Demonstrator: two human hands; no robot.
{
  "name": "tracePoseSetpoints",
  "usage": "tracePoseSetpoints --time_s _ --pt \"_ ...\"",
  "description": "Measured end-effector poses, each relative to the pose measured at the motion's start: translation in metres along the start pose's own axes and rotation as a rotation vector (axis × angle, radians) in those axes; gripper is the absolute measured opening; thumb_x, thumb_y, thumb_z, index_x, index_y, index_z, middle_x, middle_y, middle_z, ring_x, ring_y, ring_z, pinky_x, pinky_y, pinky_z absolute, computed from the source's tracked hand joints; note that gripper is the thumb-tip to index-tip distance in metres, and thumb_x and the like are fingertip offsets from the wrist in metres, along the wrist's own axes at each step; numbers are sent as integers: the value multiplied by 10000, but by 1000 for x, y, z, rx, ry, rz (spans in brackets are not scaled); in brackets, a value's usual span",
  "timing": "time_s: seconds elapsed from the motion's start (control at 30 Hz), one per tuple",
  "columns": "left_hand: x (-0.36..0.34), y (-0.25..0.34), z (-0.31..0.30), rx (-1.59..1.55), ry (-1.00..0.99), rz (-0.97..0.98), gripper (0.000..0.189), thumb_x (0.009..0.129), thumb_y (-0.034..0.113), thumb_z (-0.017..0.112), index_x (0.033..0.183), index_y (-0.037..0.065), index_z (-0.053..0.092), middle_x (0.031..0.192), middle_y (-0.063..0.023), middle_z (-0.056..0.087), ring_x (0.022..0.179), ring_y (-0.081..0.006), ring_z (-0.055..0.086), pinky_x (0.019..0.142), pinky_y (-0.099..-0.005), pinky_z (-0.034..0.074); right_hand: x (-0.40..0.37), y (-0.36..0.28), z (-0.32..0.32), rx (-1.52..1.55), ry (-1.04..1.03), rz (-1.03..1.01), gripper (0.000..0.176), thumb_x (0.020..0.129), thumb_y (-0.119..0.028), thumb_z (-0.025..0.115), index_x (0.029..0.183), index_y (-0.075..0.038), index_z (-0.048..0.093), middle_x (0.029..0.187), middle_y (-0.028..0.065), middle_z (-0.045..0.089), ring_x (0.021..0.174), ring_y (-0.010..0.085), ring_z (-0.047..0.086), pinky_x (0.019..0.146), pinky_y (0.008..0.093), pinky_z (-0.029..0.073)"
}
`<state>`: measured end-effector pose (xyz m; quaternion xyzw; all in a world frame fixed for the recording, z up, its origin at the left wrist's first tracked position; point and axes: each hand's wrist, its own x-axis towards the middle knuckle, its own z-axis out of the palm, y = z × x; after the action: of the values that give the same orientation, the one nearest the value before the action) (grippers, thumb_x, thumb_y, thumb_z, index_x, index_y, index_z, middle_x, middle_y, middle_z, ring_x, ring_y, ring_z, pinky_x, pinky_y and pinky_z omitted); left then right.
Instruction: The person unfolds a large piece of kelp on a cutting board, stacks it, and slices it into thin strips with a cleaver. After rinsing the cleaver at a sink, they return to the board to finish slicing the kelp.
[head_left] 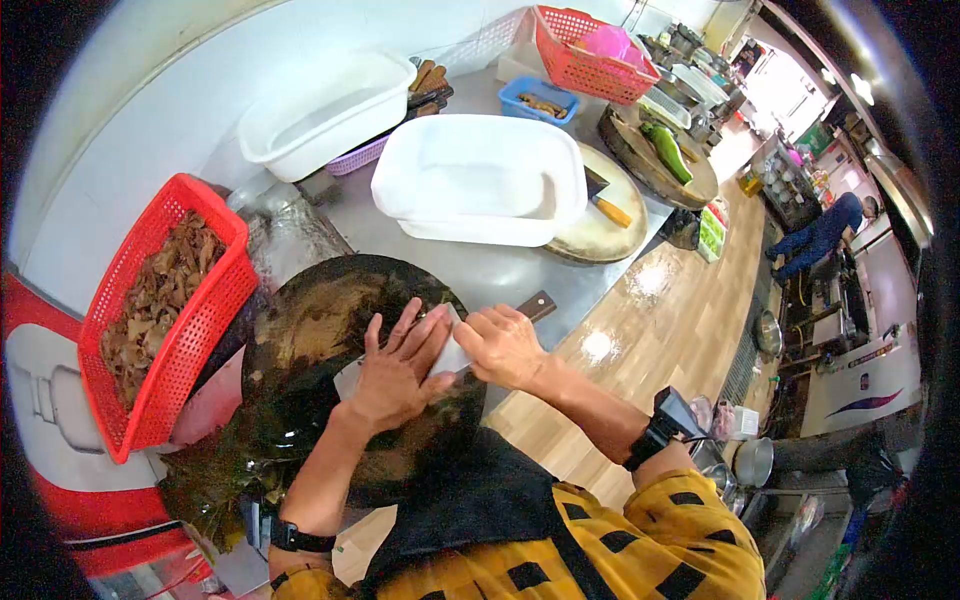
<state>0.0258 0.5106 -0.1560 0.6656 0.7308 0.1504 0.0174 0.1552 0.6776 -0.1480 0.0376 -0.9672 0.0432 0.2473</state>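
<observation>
Right in the middle, a cleaver (450, 358) lies across a round, dark chopping board (315, 320) on the steel surface (480, 275). The right hand (500, 345) is closed around the cleaver where the blade meets the handle, and the brown end of the handle sticks out beyond the knuckles. The left hand (395, 370) is flat and spread wide, palm down on top of the pale blade, gripping nothing. Both hands cover most of the blade, so what is under its edge cannot be seen.

Dark leafy scraps (220, 470) lie along the near left rim of the board. Just left of the board a red basket (165, 310) sits tilted, full of brown dried pieces. Beyond the board stands a large white tub (480, 175), partly resting on a pale round wooden board (600, 235), where a yellow-handled knife (610, 210) lies. A second white tub (325, 110) sits against the wall over a purple basket (355, 155). Farther back are a small blue basket (540, 97), another red basket (590, 55) and a green vegetable (665, 150) on a dark round board. Well apart, down the aisle, a person in blue (825, 235) bends over.
</observation>
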Motion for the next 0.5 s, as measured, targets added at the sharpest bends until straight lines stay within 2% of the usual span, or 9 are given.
tracePoseSetpoints --time_s 0.17,0.23,0.27,0.33,0.43,0.47,0.5 --pt "9 -22 12 30 -78 -43 610 962 426 379 1466 114 235 1514 -59 253 1420 -264 151 1099 -560 100 -4 12 5 18 9 -9 176 635 -117 590 798 -93 529 668 41 506 621 227 559 581 370 445" --pt "15 -40 26 39 -59 -142 608 960 405 392 1466 108 232 1517 -68 243 1421 -261 147 1096 -565 116 -6 16 2 -1 53 -27 182 618 -124 597 783 -101 523 652 34 481 612 219 548 570 369 434" --pt "17 -48 30 75 -130 -224 596 957 369 410 1464 108 236 1516 -73 238 1420 -269 140 1095 -572 120 -10 17 -1 -6 49 -21 182 618 -124 597 783 -101 523 652 34 481 612 219 548 570 369 434" --pt "13 -60 30 149 -143 -269 590 955 360 416 1460 107 245 1512 -74 241 1419 -275 139 1097 -566 126 -19 17 -7 35 58 -63 249 529 -88 617 744 -88 491 649 44 470 599 237 515 555 350 403" --pt "8 -70 22 284 -169 -357 574 952 348 429 1451 112 269 1502 -72 250 1415 -285 137 1101 -554 135 -38 24 -18 106 63 37 251 532 -80 627 743 -96 493 647 47 476 611 238 526 563 358 409" --pt "9 -71 18 337 -184 -408 565 950 345 436 1445 118 284 1497 -69 255 1413 -289 138 1104 -547 139 -48 30 -20 134 62 113 258 545 -74 635 759 -99 493 665 67 515 627 266 544 581 371 419" --pt "11 -70 13 328 -182 -388 565 950 345 436 1445 118 284 1497 -69 255 1413 -289 138 1104 -547 139 -59 36 -23 118 58 127 258 545 -74 635 759 -99 493 665 67 515 627 266 544 581 371 419"
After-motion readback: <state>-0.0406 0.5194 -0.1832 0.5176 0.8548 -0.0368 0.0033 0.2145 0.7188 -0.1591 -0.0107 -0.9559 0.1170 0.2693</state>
